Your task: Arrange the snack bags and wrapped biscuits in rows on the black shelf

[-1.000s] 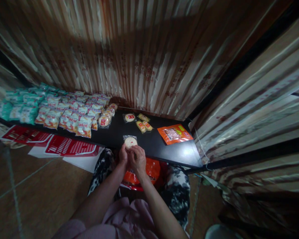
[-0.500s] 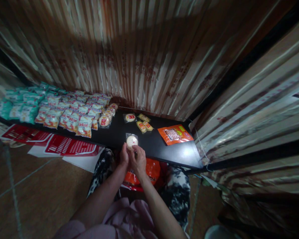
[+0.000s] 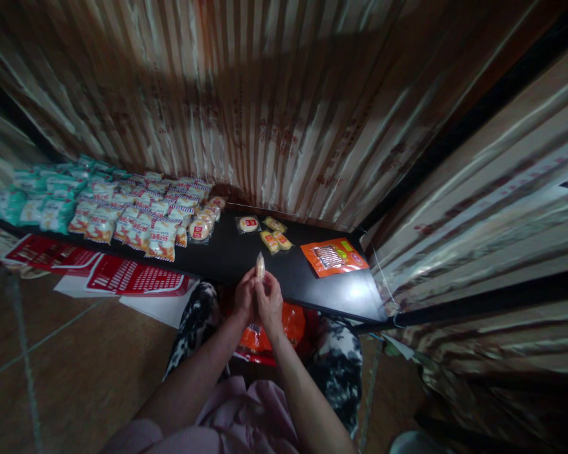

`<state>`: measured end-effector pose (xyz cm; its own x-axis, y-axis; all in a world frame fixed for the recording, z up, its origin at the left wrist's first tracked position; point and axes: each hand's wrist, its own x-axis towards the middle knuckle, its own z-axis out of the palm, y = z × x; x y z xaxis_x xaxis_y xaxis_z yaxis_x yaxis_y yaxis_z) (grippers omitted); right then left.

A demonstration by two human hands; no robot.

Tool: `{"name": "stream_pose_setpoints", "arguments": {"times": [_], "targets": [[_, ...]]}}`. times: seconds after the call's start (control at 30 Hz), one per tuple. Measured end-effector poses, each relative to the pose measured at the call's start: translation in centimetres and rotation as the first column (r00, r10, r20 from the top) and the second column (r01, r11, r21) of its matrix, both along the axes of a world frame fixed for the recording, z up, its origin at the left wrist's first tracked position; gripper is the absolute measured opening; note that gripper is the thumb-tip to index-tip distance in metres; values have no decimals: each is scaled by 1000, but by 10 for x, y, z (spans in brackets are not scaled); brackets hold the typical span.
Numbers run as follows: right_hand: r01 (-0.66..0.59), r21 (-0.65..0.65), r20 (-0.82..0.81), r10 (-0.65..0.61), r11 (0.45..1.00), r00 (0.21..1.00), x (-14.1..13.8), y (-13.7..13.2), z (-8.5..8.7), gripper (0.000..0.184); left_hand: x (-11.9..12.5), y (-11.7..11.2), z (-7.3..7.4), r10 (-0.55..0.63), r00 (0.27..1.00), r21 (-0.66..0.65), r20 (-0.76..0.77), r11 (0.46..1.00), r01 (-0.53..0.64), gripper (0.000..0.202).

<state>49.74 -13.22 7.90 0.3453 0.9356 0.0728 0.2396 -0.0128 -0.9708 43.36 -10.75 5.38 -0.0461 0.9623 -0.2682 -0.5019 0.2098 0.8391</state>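
The left hand (image 3: pixel 243 301) and right hand (image 3: pixel 269 306) meet over the near edge of the worktop (image 3: pixel 312 284), each grip pinched on a small wrapped cake (image 3: pixel 260 266) held edge-on. At 1 o'clock lie yellow packets (image 3: pixel 275 238); at 2, an orange pouch (image 3: pixel 334 255); at 10, rows of snack packs (image 3: pixel 123 211).

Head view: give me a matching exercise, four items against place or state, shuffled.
1 orange pouch
2 teal packs
3 red sheets
4 round cake pack

a far left of the table
b held edge-on between left hand and right hand
c off the table, along its near edge
d flat on the table's right part

Pairs: 1-d, 2-a, 3-c, 4-b
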Motion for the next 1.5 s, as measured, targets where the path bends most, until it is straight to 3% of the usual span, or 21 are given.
{"name": "stream_pose_setpoints", "arguments": {"times": [0.33, 0.83, 1.0, 1.13, 1.5], "targets": [[51, -58, -103, -57, 997, 993, 11, 0, 1, 44, 6, -6, 19, 31, 997, 5, -75, 1000, -31, 33], [84, -79, -300, -104, 993, 948, 12, 9, -15, 48, 1, 7, -2, 122, 967, -18, -222, 991, -129, 24], [122, -83, -315, -143, 989, 938, 10, 13, -25, 46, -3, 9, -4, 163, 938, 8, -306, 986, -168, 22], [83, -66, -383, -102, 994, 918, 8, 14, -29, 47, -6, 11, -3, 186, 917, 11, -353, 981, -195, 23], [32, -70, -125, -40, 997, 991, 16, 21, -35, 43, -18, 15, 1, 208, 876, 15, -435, 975, -224, 32]]}}
